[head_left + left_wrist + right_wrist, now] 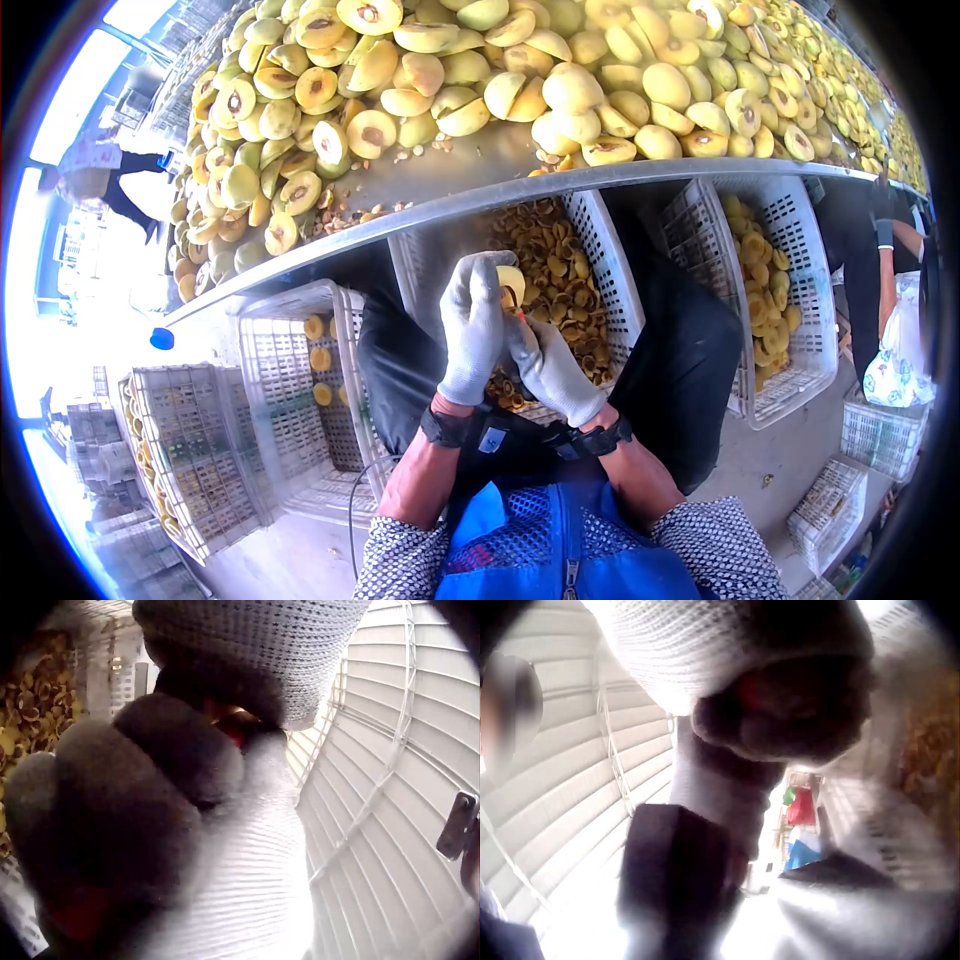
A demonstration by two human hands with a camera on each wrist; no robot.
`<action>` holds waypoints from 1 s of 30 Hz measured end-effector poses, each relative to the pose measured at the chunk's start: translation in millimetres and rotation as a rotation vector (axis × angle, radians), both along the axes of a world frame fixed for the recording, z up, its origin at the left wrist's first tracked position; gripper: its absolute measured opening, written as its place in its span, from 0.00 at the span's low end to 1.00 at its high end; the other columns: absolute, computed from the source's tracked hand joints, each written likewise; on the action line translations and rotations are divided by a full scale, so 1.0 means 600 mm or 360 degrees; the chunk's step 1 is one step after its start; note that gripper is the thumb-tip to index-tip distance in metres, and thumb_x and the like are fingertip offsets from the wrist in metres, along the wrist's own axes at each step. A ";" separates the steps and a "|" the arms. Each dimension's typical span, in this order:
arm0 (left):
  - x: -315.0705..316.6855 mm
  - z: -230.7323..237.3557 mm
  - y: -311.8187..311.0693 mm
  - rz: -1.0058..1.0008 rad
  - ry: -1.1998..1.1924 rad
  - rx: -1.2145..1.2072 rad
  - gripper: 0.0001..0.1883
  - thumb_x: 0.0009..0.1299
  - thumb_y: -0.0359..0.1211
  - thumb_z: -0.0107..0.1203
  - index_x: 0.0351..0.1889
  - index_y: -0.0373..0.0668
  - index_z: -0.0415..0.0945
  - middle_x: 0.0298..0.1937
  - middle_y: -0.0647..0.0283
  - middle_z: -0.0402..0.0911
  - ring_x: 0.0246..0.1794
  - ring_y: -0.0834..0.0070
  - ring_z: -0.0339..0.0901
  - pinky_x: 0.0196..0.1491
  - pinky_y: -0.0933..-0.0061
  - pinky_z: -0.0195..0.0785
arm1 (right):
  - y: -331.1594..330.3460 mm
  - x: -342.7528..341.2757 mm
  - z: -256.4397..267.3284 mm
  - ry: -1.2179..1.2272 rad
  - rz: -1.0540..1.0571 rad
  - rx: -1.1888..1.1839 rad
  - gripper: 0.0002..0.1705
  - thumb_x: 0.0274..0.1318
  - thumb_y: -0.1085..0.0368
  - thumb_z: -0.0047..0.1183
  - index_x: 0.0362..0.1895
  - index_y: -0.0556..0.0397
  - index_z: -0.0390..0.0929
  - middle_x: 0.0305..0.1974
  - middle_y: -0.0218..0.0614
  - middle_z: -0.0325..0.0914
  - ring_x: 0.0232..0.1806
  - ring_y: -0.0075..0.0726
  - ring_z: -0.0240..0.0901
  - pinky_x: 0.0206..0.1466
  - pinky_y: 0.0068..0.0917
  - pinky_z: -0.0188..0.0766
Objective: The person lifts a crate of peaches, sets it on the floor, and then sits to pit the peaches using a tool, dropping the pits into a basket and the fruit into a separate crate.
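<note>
In the head view, a white-gloved left hand (pixel 470 325) grips a pale yellow fruit half (pixel 512 283), its cut side facing the right hand. The gloved right hand (pixel 555 370) has its fingers curled round a small tool with a red part (pixel 520 315), which meets the fruit's lower edge. Most of the tool is hidden by fingers. Dark-stained glove fingers (pixel 112 817) fill much of the left wrist view, with a bit of red (pixel 234 736) between the gloves. The right wrist view shows curled glove fingers (pixel 787 712), blurred and dark.
Halved fruit (pixel 570 90) lies heaped on a metal table (pixel 430 205) ahead. Below the hands, between the knees, stands a crate (pixel 612 255) of brownish pieces. Another crate (pixel 815 330) with yellow halves is at right; a crate (pixel 285 400) with a few pieces is at left.
</note>
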State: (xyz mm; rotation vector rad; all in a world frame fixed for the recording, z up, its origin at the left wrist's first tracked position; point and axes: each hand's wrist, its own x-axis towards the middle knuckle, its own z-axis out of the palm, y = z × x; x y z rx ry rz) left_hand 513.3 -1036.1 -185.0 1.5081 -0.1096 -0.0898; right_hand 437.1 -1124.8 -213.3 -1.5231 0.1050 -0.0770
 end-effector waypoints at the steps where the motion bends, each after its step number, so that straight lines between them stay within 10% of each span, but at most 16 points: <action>1: -0.002 -0.002 -0.003 0.0011 -0.0011 0.0018 0.17 0.82 0.41 0.47 0.45 0.38 0.81 0.34 0.68 0.81 0.32 0.86 0.72 0.38 0.81 0.67 | -0.001 0.002 0.002 -0.0021 0.0004 0.0096 0.24 0.75 0.49 0.44 0.40 0.60 0.77 0.22 0.32 0.76 0.21 0.32 0.73 0.27 0.31 0.69; 4: -0.001 0.001 0.003 -0.0209 0.0042 0.0073 0.17 0.81 0.41 0.48 0.43 0.37 0.81 0.36 0.67 0.82 0.33 0.84 0.74 0.40 0.81 0.69 | -0.026 -0.007 0.047 0.0766 0.0404 0.0650 0.28 0.75 0.42 0.40 0.37 0.54 0.74 0.18 0.25 0.69 0.13 0.22 0.62 0.18 0.24 0.60; 8: 0.021 0.003 0.018 -0.0823 0.0282 -0.0055 0.25 0.80 0.49 0.46 0.40 0.34 0.81 0.35 0.62 0.83 0.34 0.79 0.78 0.40 0.76 0.72 | -0.020 -0.033 0.012 0.0767 0.0840 0.1992 0.34 0.67 0.29 0.38 0.38 0.47 0.72 0.14 0.20 0.57 0.09 0.17 0.48 0.13 0.19 0.49; 10: 0.027 0.003 0.016 -0.1111 0.0455 -0.0318 0.29 0.79 0.53 0.44 0.40 0.33 0.80 0.35 0.59 0.83 0.34 0.76 0.80 0.41 0.75 0.73 | -0.012 -0.036 0.026 0.0700 0.0947 0.2085 0.35 0.65 0.27 0.39 0.38 0.47 0.71 0.13 0.19 0.54 0.08 0.16 0.45 0.13 0.19 0.47; 14: 0.002 0.000 0.030 -0.0527 0.0682 -0.0687 0.31 0.81 0.56 0.37 0.43 0.37 0.78 0.35 0.57 0.83 0.34 0.72 0.82 0.42 0.72 0.76 | -0.017 -0.041 0.001 0.0367 0.1153 0.2386 0.37 0.65 0.28 0.40 0.38 0.52 0.72 0.12 0.19 0.55 0.08 0.16 0.47 0.13 0.19 0.48; 15: 0.003 0.013 0.059 -0.0218 0.0626 -0.0271 0.33 0.81 0.58 0.35 0.44 0.38 0.80 0.35 0.58 0.84 0.35 0.72 0.82 0.43 0.73 0.75 | -0.022 -0.043 -0.006 0.0328 0.1177 0.2473 0.37 0.66 0.29 0.40 0.37 0.53 0.71 0.11 0.19 0.56 0.07 0.15 0.47 0.13 0.18 0.47; 20: 0.042 0.128 0.265 -0.0019 -0.0783 0.2173 0.10 0.63 0.31 0.64 0.42 0.40 0.82 0.37 0.53 0.81 0.39 0.54 0.80 0.46 0.58 0.74 | -0.058 -0.035 0.002 0.0750 0.0463 0.1771 0.39 0.62 0.25 0.42 0.38 0.52 0.71 0.16 0.21 0.57 0.11 0.17 0.50 0.16 0.20 0.51; 24: 0.116 0.186 0.184 0.0020 -0.0854 0.1705 0.14 0.65 0.33 0.64 0.48 0.42 0.82 0.43 0.53 0.83 0.40 0.58 0.82 0.45 0.62 0.75 | -0.047 -0.017 0.005 0.0685 0.0385 0.1320 0.38 0.61 0.25 0.44 0.39 0.51 0.72 0.16 0.24 0.60 0.11 0.21 0.52 0.15 0.23 0.50; 30: 0.308 0.134 -0.048 -0.0268 -0.1121 0.2370 0.20 0.66 0.43 0.63 0.53 0.46 0.75 0.38 0.51 0.81 0.38 0.53 0.82 0.40 0.55 0.75 | -0.046 -0.022 0.001 0.0721 0.0230 0.0998 0.40 0.61 0.25 0.43 0.39 0.53 0.74 0.16 0.25 0.67 0.13 0.19 0.61 0.17 0.20 0.59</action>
